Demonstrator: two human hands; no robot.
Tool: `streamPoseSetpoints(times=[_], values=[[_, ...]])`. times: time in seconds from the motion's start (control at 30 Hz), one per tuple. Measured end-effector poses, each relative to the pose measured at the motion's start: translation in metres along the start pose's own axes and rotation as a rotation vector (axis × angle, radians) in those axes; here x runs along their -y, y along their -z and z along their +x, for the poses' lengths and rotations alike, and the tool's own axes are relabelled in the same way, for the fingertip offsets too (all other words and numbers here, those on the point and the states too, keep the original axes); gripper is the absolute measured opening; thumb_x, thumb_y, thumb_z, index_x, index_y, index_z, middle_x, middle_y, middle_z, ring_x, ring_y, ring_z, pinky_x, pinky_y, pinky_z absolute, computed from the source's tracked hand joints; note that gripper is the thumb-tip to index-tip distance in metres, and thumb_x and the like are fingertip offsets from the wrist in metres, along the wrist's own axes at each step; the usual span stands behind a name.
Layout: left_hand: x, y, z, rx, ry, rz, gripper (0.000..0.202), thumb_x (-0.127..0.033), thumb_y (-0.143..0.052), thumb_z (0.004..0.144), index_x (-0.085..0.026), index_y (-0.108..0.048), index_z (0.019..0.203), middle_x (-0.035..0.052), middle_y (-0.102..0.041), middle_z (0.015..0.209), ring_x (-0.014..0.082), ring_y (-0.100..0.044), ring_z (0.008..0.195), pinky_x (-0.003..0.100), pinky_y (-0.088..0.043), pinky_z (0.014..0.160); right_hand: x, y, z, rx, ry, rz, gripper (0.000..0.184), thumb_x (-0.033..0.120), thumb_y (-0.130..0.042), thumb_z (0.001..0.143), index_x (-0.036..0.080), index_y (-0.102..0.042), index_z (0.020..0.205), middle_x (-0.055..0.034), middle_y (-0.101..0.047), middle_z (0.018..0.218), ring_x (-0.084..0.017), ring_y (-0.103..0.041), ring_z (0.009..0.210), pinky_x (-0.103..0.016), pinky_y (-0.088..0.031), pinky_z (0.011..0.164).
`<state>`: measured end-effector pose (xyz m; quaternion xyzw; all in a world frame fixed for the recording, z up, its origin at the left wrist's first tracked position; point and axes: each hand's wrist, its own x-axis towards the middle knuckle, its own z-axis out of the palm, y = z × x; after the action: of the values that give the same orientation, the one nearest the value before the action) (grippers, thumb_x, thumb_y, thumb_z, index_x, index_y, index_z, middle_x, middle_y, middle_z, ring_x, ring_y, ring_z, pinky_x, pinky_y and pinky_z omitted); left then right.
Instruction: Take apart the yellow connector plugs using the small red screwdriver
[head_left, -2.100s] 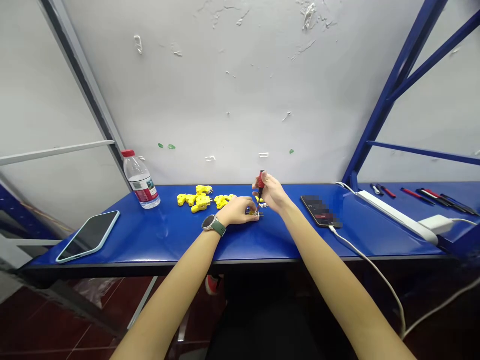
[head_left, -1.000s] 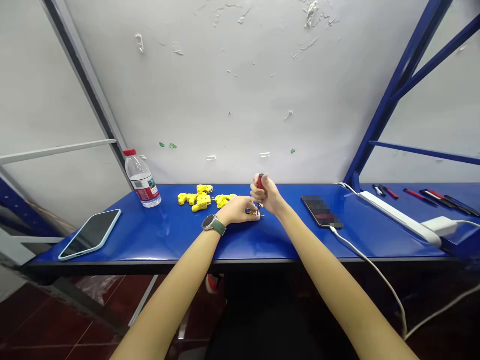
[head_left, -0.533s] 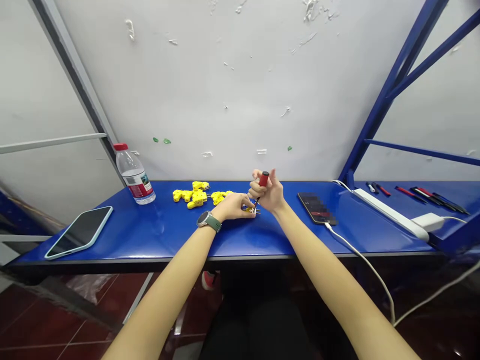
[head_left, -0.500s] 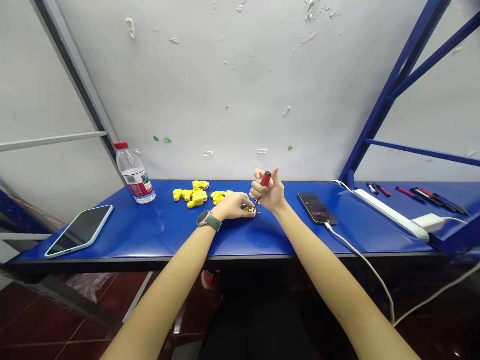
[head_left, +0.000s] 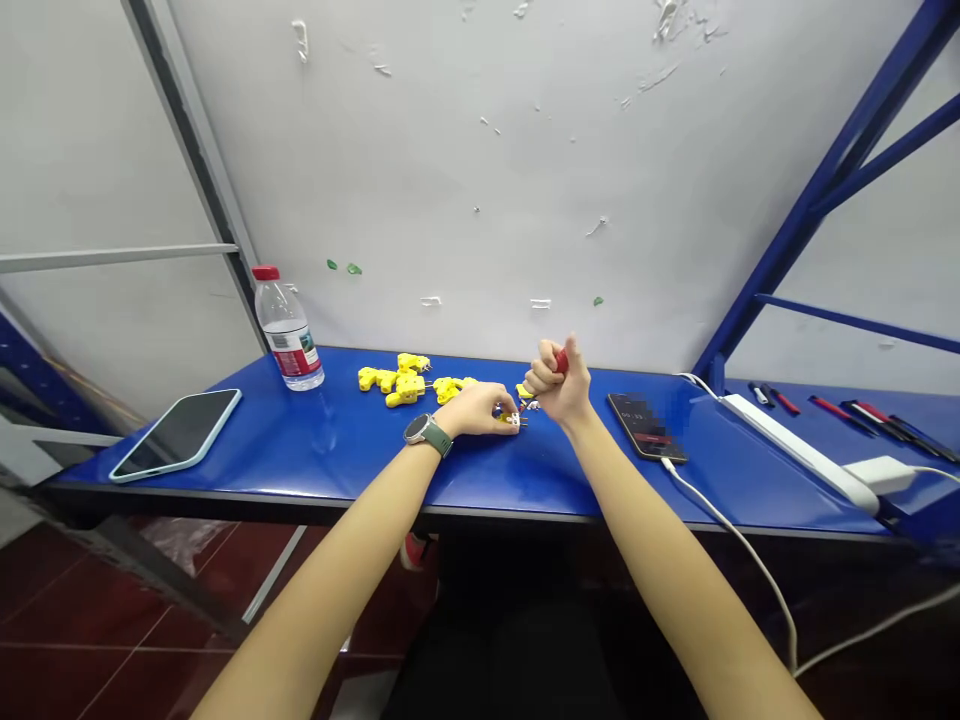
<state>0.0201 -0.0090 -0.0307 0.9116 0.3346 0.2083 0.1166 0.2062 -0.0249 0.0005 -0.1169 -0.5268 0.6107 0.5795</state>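
Within the pinch of the left hand point(head_left: 478, 408): a small white-and-yellow plastic plug piece point(head_left: 514, 419) with metal prongs, left of the right hand point(head_left: 559, 388).
The left hand is nearly closed on the piece; the right is fisted, thumb raised, around a red-handled screwdriver point(head_left: 561, 361), shaft slanting toward the piece. Tip contact cannot be confirmed. Caution: the slanted shaft may skid into the left fingers; a loose pinch may let the piece rotate.
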Motion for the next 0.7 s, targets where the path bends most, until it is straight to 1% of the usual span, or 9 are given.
streamPoseSetpoints(times=[0.1,0.2,0.37,0.5,0.7], values=[[0.001,-0.001,0.0,0.003,-0.016,-0.015,0.029,-0.042,-0.08,0.081,-0.021,-0.079,0.1,0.0034,-0.072,0.098,0.0184,-0.066,0.086,0.027,-0.046,0.077,-0.004,-0.004,0.0,0.036,-0.014,-0.016,0.069,0.073,-0.07,0.08,0.023,-0.027,0.06,0.0108,-0.011,0.045,-0.007,-0.008,0.042,-0.022,-0.019,0.043],[0.002,-0.002,0.001,0.005,-0.026,-0.021,0.029,-0.043,-0.08,0.08,-0.021,-0.078,0.098,0.0034,-0.072,0.098,0.0185,-0.066,0.085,0.028,-0.046,0.077,-0.007,-0.006,0.001,0.061,-0.015,-0.009,0.069,0.071,-0.072,0.08,0.022,-0.028,0.059,0.0108,-0.011,0.045,-0.007,-0.008,0.042,-0.023,-0.018,0.043],[0.007,-0.005,0.002,-0.004,-0.03,-0.017,0.031,-0.047,-0.08,0.079,-0.021,-0.078,0.097,0.0034,-0.073,0.095,0.0187,-0.065,0.084,0.028,-0.047,0.075,-0.007,-0.007,0.001,0.06,-0.028,-0.011,0.067,0.069,-0.07,0.081,0.023,-0.028,0.059,0.0113,-0.012,0.044,-0.007,-0.007,0.043,-0.023,-0.017,0.043],[0.011,-0.008,0.003,-0.005,-0.037,-0.022,0.031,-0.047,-0.08,0.079,-0.021,-0.078,0.096,0.0036,-0.073,0.096,0.0187,-0.065,0.084,0.028,-0.047,0.076,-0.007,-0.01,0.001,0.031,-0.02,-0.034,0.067,0.069,-0.069,0.082,0.023,-0.026,0.059,0.0112,-0.013,0.044,-0.007,-0.007,0.043,-0.024,-0.015,0.043],[0.007,-0.005,0.003,-0.001,-0.041,-0.026,0.028,-0.045,-0.079,0.08,-0.021,-0.077,0.095,0.0033,-0.072,0.096,0.0182,-0.065,0.085,0.028,-0.047,0.077,-0.007,-0.009,0.001,0.023,-0.025,-0.043,0.065,0.067,-0.068,0.082,0.024,-0.026,0.059,0.0109,-0.013,0.044,-0.008,-0.007,0.044,-0.024,-0.017,0.043]])
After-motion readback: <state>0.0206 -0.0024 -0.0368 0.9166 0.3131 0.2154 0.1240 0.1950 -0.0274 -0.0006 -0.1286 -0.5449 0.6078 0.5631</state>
